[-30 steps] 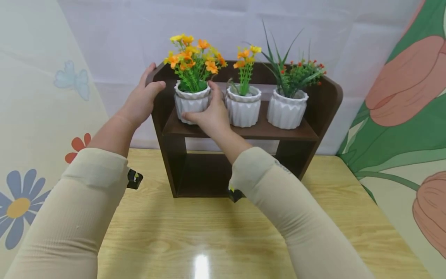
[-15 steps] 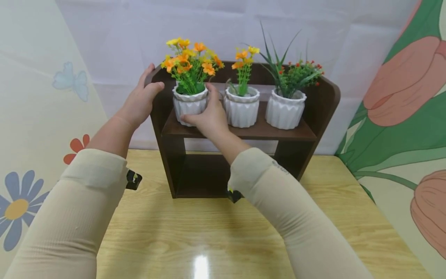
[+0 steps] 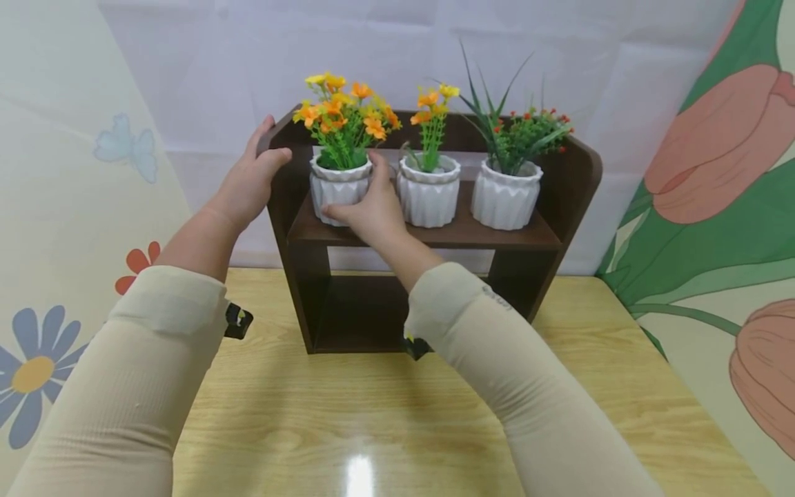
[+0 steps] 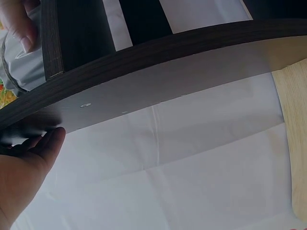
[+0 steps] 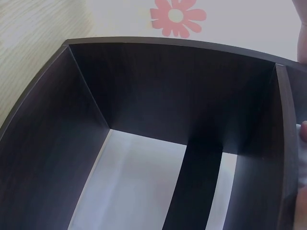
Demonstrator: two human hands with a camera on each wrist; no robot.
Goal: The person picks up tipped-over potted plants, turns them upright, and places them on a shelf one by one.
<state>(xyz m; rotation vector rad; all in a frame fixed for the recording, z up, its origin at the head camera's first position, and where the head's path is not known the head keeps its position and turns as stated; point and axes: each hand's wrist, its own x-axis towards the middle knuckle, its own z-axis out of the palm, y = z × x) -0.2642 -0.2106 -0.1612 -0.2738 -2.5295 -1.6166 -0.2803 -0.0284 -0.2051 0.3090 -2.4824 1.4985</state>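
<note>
A dark brown two-tier shelf (image 3: 428, 238) stands on the table, with three white fluted flowerpots on its upper board. My left hand (image 3: 245, 183) grips the shelf's left side panel, thumb at the front edge; in the left wrist view the fingers of that hand (image 4: 29, 167) lie along its outer face. My right hand (image 3: 375, 207) holds the left flowerpot (image 3: 338, 190) of orange and yellow flowers, thumb across its front. To the right stand a flowerpot (image 3: 430, 197) with fewer orange flowers and a flowerpot (image 3: 506, 197) with grassy leaves and red berries.
The shelf's lower compartment (image 3: 366, 310) shows bare boards, also seen in the right wrist view. A wooden table (image 3: 298, 421) extends in front. White cloth (image 3: 205, 62) hangs behind, and flower-printed panels (image 3: 702, 179) flank the table.
The left flowerpot has shifted slightly right along the shelf, and its flowers sit lower than before. Both hands keep their holds.
</note>
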